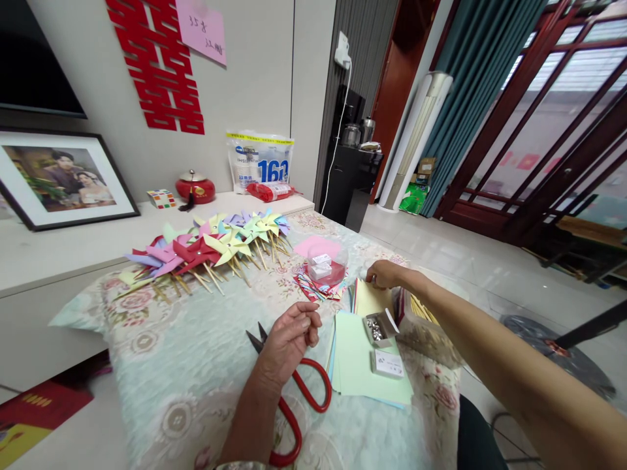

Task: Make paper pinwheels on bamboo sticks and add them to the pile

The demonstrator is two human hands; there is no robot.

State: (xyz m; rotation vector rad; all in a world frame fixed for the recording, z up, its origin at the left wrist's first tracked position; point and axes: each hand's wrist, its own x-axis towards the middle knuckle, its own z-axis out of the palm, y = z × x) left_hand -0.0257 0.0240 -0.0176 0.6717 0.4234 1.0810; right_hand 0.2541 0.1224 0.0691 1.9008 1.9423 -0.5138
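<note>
My left hand (292, 336) hovers over the cloth with its fingers curled in, nothing showing in them. Beneath it lie large scissors with red handles (321, 398), their dark blades poking out past the wrist. My right hand (385, 274) reaches to the far corner of a stack of yellow paper (368, 299), and its fingers pinch at the sheets' edge; the fingertips are partly hidden. Closer in is a stack of light green paper (353, 346). On it rest an open small box of shiny metal fasteners (376, 328) and a closed white box (388, 363).
Many finished paper pinwheels (196, 251) on sticks lie at the far left. A clear round tub (328, 264) holding small white boxes stands on colourful paper pieces (313, 287). Beside my right forearm is a container of wooden sticks (424, 313). A floral cloth (206, 365) covers the table.
</note>
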